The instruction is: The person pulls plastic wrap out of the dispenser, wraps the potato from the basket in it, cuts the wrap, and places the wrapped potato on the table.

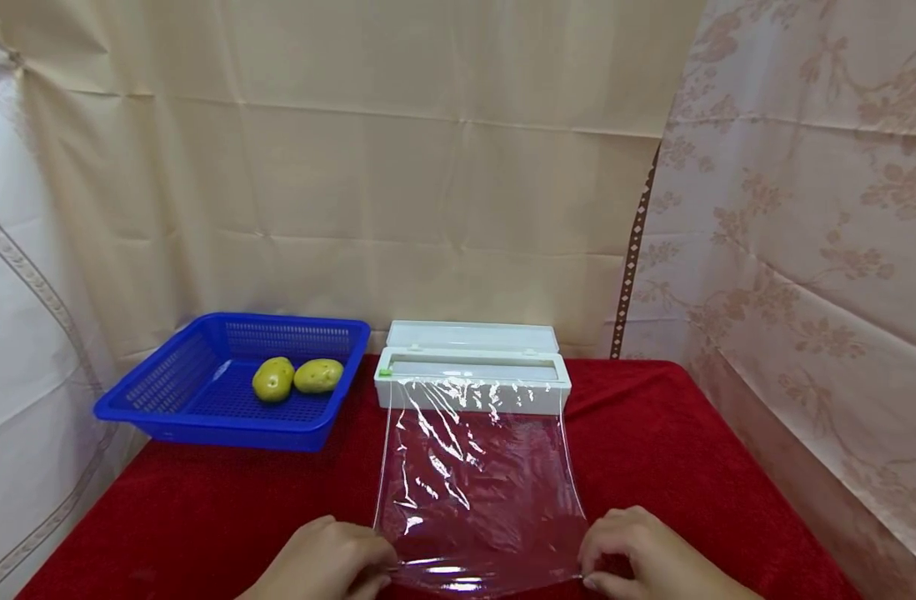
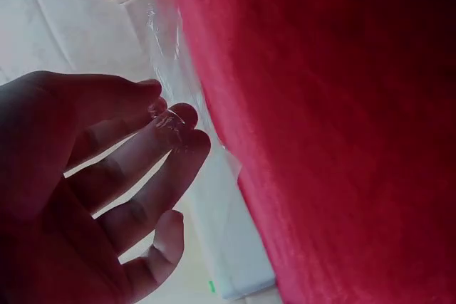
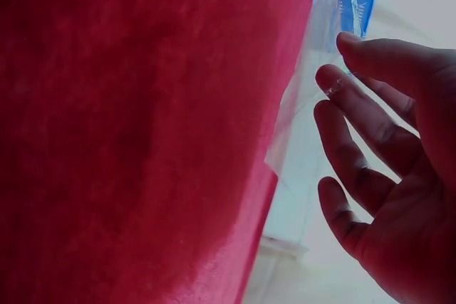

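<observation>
A sheet of clear plastic wrap [image 1: 480, 475] stretches toward me from a white wrap dispenser box [image 1: 473, 396] whose lid [image 1: 473, 335] stands raised at the back. My left hand [image 1: 330, 557] pinches the near left corner of the sheet between thumb and fingertips. At the near right corner, my right hand [image 1: 638, 550] pinches the film the same way. In the left wrist view the film [image 2: 167, 55] runs between both hands, above the red cloth. The right wrist view shows the thumb [image 3: 388, 56] and index finger close together at the film's edge.
To the left of the dispenser sits a blue plastic basket [image 1: 232, 427] holding two potatoes, one [image 1: 273, 380] beside the other [image 1: 318, 376]. A red cloth [image 1: 653, 450] covers the table. Beige and patterned curtains [image 1: 427, 167] hang behind and at the sides.
</observation>
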The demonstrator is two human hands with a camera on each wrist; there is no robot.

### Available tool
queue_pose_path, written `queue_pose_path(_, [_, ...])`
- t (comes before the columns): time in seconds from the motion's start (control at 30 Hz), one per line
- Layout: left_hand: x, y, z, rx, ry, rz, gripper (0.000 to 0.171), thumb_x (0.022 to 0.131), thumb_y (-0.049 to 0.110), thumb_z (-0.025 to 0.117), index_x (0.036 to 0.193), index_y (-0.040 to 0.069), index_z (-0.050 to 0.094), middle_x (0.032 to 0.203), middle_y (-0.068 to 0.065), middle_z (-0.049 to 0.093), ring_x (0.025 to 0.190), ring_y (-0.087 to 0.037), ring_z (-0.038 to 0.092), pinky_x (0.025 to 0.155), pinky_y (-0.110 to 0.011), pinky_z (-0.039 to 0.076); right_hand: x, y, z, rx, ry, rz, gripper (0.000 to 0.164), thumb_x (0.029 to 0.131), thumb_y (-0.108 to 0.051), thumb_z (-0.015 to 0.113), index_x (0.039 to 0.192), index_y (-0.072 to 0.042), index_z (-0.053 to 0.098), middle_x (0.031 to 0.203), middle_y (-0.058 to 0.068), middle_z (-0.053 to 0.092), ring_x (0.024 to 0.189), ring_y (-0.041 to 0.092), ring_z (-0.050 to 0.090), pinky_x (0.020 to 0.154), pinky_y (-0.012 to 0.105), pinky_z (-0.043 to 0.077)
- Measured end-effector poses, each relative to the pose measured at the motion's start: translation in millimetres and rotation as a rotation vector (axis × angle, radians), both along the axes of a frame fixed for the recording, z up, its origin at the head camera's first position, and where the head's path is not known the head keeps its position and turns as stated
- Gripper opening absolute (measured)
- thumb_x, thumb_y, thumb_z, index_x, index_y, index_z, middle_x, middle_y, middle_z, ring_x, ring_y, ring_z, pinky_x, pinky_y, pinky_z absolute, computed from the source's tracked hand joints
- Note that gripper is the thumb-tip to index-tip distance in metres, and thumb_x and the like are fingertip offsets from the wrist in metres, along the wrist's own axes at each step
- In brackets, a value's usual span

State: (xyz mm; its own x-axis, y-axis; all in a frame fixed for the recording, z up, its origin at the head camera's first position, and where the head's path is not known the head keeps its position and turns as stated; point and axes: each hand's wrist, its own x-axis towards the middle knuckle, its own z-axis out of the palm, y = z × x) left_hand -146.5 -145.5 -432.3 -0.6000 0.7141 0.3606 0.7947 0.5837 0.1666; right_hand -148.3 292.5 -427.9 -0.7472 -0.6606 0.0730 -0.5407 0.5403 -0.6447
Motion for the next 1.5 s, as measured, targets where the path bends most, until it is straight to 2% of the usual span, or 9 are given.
queue_pose_path(0.23, [-9.9,7,1.5,-0.034,-0.300,0.076,0.013,0.091,0.024,0.075,0.082,0.032,0.071,0.072,0.028,0.055,0.064,0.008,0.049,0.059,-0.021,0.045,-8.1,-6,-5.9,0.017,-0.002,0.024,0.007,0.091,-0.032,0.079,0.095,-0.036,0.075,0.098,-0.020,0.069,0.087,-0.001,0.062,0.074,0.022,0.057])
queue_pose_path(0.4, [-14.2,9,0.9,-0.024,-0.376,0.104,0.016,0.090,0.015,0.076,0.083,0.030,0.073,0.072,0.027,0.058,0.064,0.007,0.051,0.060,-0.022,0.048,-10.3,-8,-8.3,0.028,-0.014,0.002,0.006,0.092,-0.034,0.079,0.093,-0.037,0.075,0.099,-0.019,0.065,0.087,-0.002,0.060,0.073,0.021,0.057])
queue_pose_path(0.53, [-17.5,9,-0.2,-0.022,-0.388,0.105,0.019,0.085,0.010,0.079,0.087,0.028,0.076,0.076,0.026,0.064,0.067,0.009,0.054,0.062,-0.021,0.051,-13.1,-9,-9.7,0.052,-0.021,-0.024,0.005,0.091,-0.035,0.079,0.092,-0.038,0.075,0.098,-0.020,0.065,0.085,-0.002,0.060,0.072,0.021,0.057])
queue_pose_path(0.7, [-19.8,9,-2.3,-0.014,-0.338,0.093,0.017,0.081,0.010,0.084,0.088,0.024,0.076,0.080,0.022,0.066,0.071,0.008,0.054,0.064,-0.021,0.051,-16.4,-11,-8.5,0.087,-0.090,-0.073,0.007,0.089,-0.037,0.081,0.094,-0.038,0.076,0.095,-0.022,0.069,0.081,-0.001,0.062,0.071,0.020,0.057])
queue_pose_path(0.83, [-20.4,8,-3.9,-0.013,-0.298,0.095,0.017,0.079,0.013,0.086,0.089,0.024,0.076,0.084,0.019,0.066,0.076,0.006,0.055,0.067,-0.023,0.052,-17.1,-12,-8.4,0.110,-0.095,-0.085,0.013,0.088,-0.035,0.082,0.097,-0.039,0.075,0.094,-0.022,0.069,0.081,-0.002,0.061,0.072,0.020,0.056])
queue_pose_path(1.13, [-19.1,7,-2.0,-0.045,-0.378,0.146,0.008,0.084,0.038,0.083,0.086,0.037,0.075,0.086,0.027,0.062,0.077,0.007,0.052,0.065,-0.025,0.048,-18.2,-7,-0.3,0.143,-0.156,-0.022,0.032,0.085,-0.026,0.084,0.111,-0.038,0.069,0.110,-0.018,0.062,0.093,0.001,0.060,0.076,0.020,0.056])
queue_pose_path(1.27, [-21.4,6,-1.3,-0.046,-0.340,0.134,0.008,0.084,0.040,0.081,0.085,0.040,0.073,0.086,0.027,0.062,0.076,0.008,0.052,0.064,-0.024,0.047,-26.3,-5,10.4,0.156,0.000,0.023,0.030,0.086,-0.025,0.082,0.109,-0.036,0.068,0.109,-0.016,0.061,0.095,0.003,0.059,0.077,0.023,0.054])
queue_pose_path(1.37, [-24.8,4,1.1,-0.048,-0.303,0.135,0.009,0.085,0.037,0.081,0.085,0.039,0.072,0.085,0.026,0.061,0.075,0.007,0.051,0.063,-0.024,0.047,-39.0,-9,16.8,0.155,0.127,0.002,0.020,0.089,-0.023,0.080,0.103,-0.033,0.069,0.100,-0.015,0.060,0.088,0.004,0.058,0.075,0.024,0.052])
queue_pose_path(1.5, [-30.0,4,6.8,-0.039,-0.265,0.147,0.011,0.085,0.032,0.081,0.084,0.037,0.071,0.083,0.026,0.061,0.075,0.005,0.054,0.063,-0.025,0.049,-58.2,-15,18.4,0.117,0.084,-0.081,0.015,0.088,-0.026,0.082,0.099,-0.027,0.072,0.091,-0.009,0.061,0.077,0.003,0.056,0.067,0.023,0.050])
